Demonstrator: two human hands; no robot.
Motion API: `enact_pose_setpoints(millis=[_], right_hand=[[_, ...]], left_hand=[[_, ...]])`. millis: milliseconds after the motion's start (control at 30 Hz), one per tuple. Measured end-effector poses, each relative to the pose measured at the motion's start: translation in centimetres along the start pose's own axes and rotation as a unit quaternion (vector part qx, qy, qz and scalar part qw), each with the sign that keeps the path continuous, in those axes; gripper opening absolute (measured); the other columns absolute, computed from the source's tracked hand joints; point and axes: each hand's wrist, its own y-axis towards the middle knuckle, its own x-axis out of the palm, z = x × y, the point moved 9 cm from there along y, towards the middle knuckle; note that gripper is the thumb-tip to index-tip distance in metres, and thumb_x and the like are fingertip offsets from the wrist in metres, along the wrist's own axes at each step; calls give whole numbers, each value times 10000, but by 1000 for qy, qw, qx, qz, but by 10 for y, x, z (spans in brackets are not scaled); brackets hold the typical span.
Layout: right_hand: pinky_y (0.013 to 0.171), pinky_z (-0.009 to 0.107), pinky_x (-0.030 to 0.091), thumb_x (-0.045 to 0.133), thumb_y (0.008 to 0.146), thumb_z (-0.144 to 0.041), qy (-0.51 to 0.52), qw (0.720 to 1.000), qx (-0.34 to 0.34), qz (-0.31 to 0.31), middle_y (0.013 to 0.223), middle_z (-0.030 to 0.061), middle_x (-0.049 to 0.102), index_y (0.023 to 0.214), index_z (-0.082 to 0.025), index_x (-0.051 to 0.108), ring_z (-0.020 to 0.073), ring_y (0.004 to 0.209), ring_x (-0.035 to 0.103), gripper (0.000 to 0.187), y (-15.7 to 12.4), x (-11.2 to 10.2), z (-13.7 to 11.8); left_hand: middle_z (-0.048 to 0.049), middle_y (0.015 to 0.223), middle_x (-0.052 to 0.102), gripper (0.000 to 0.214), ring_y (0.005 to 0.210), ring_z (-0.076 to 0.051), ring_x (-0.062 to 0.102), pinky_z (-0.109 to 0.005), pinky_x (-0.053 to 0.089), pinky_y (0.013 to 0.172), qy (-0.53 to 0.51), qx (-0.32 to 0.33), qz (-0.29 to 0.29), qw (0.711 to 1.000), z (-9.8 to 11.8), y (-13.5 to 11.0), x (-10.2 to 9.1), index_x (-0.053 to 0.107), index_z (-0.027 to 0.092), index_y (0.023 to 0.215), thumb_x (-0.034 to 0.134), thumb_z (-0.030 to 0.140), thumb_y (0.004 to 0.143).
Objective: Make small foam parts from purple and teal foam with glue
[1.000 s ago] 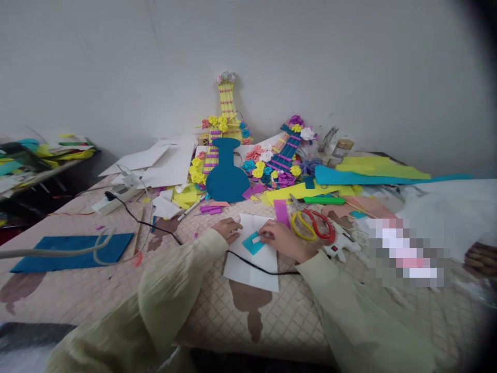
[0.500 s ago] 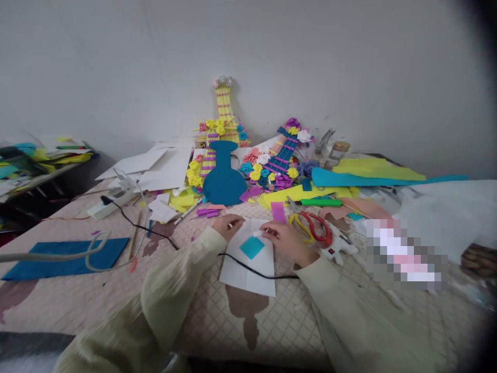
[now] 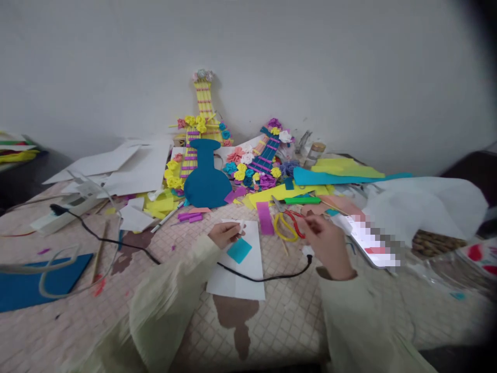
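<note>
Head view: a cluttered table [image 3: 289, 321] bears a white paper sheet [image 3: 250, 261] toward its near edge. The left hand [image 3: 225, 234] is over the sheet's far left corner; the right hand [image 3: 326, 241] is beyond its right edge, fingers curled over scissors [image 3: 277, 226], grip unclear. A turquoise square [image 3: 239, 251] lies on the sheet. Left fingertips pinch a small white strip [image 3: 242, 226]. Handling this strip seems the step in hand; the next move likely calls for a steady pinch.

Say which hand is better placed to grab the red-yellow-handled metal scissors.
Probably the right hand: it is close beside the red handle. The left hand is farther away, pinching a small white piece over white paper.
</note>
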Motion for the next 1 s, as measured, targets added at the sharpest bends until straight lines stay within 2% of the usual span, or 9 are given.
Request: enact_pose_setpoints(millis=[67, 133, 233, 367, 467, 567, 700, 867, 1000], right_hand=[[508, 289, 357, 349, 814, -487, -41, 997, 62, -19, 498, 46, 563, 587, -187, 550, 172, 480, 505, 426, -10, -10, 34], [475, 276, 339, 235, 846, -445, -62, 991, 105, -56, 422, 40, 533, 477, -196, 505, 151, 409, 482, 521, -21, -8, 62], [469, 281, 322, 286, 810, -466, -97, 981, 147, -81, 388, 52, 513, 408, -202, 495, 167, 420, 493, 525, -30, 2, 88], [475, 293, 307, 418, 717, -542, -121, 972, 179, -89, 393, 62, 514, 398, -199, 538, 199, 466, 511, 484, -24, 11, 96], [474, 294, 317, 444, 698, -543, -109, 967, 203, -107, 361, 64, 504, 333, -200, 509, 185, 426, 500, 505, -19, 11, 96], [488, 294, 345, 474, 690, -500, -83, 965, 225, -109, 374, 61, 533, 346, -199, 543, 174, 412, 505, 463, -20, 8, 96], [536, 310, 381, 495, 671, -462, -55, 965, 251, -58, 388, 67, 549, 360, -190, 553, 200, 467, 542, 417, -28, -3, 97], [545, 328, 386, 572, 582, -440, -4, 961, 271, 52, 403, 65, 550, 444, -176, 572, 249, 558, 564, 298, -40, -18, 101], [515, 308, 392, 597, 555, -436, 99, 952, 261, 124, 489, 44, 579, 592, -159, 580, 214, 549, 550, 280, -51, -18, 101]], left_hand=[[-44, 636, 605, 485, 550, -84, 521, -195, 368, 487, -25, -3, 10, 1000, -1, -1, -8, 630, 113, 727, 731, 490, 440], [-41, 649, 603, 469, 570, -96, 539, -194, 366, 485, -38, -4, 14, 999, 0, -2, -14, 624, 119, 748, 733, 464, 450], [-36, 645, 594, 407, 552, -97, 535, -195, 351, 464, -41, 3, 19, 999, 2, -4, -20, 620, 123, 750, 712, 431, 500], [-28, 655, 587, 379, 539, -89, 533, -194, 346, 456, -37, 17, 24, 999, 3, -8, -20, 615, 123, 766, 686, 424, 547], [-25, 645, 589, 407, 530, -91, 537, -196, 352, 455, -34, 22, 19, 999, 2, -9, -16, 615, 122, 763, 704, 438, 523], [-19, 622, 590, 432, 512, -92, 536, -199, 357, 448, -33, 23, 17, 999, 1, -9, -14, 613, 125, 740, 720, 457, 485], [-7, 598, 583, 419, 497, -86, 530, -197, 355, 445, -33, 23, 20, 999, 2, -10, -13, 611, 122, 729, 720, 446, 486], [-1, 580, 588, 386, 486, -79, 527, -189, 355, 443, -32, 21, 19, 999, 0, -10, -11, 612, 121, 710, 724, 419, 491], [-1, 574, 595, 380, 478, -74, 525, -186, 360, 441, -33, 21, 23, 999, -3, -9, -11, 617, 120, 703, 726, 417, 491]])
